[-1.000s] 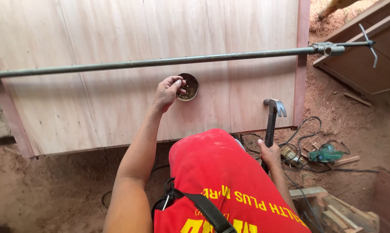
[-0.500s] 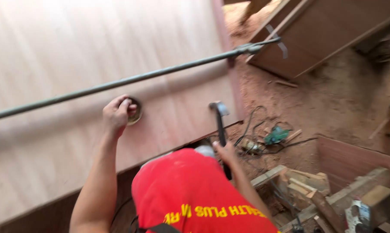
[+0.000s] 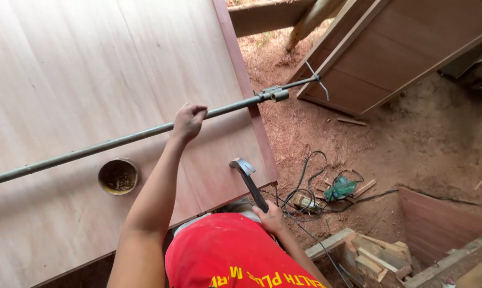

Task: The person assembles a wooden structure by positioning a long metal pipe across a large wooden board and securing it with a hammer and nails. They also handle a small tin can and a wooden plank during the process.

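Observation:
My left hand [image 3: 187, 121] is closed around a long grey metal pipe [image 3: 91, 149] that runs across a large plywood panel [image 3: 91, 74]. My right hand [image 3: 270, 217] grips the black handle of a claw hammer [image 3: 247, 178], head up, just above my red shirt [image 3: 230, 256]. A small round tin [image 3: 117, 176] with rusty contents rests on the panel below the pipe, left of my forearm.
Black cables and a green power tool [image 3: 340, 188] lie on the red dirt to the right. Wooden offcuts [image 3: 380, 256] are stacked at lower right. Another framed wooden panel [image 3: 390, 53] lies at upper right. The pipe ends in a coupling [image 3: 273, 95].
My left hand left the round tin and rose onto the pipe, closing on it. The view swung right. The hammer stays upright in my right hand.

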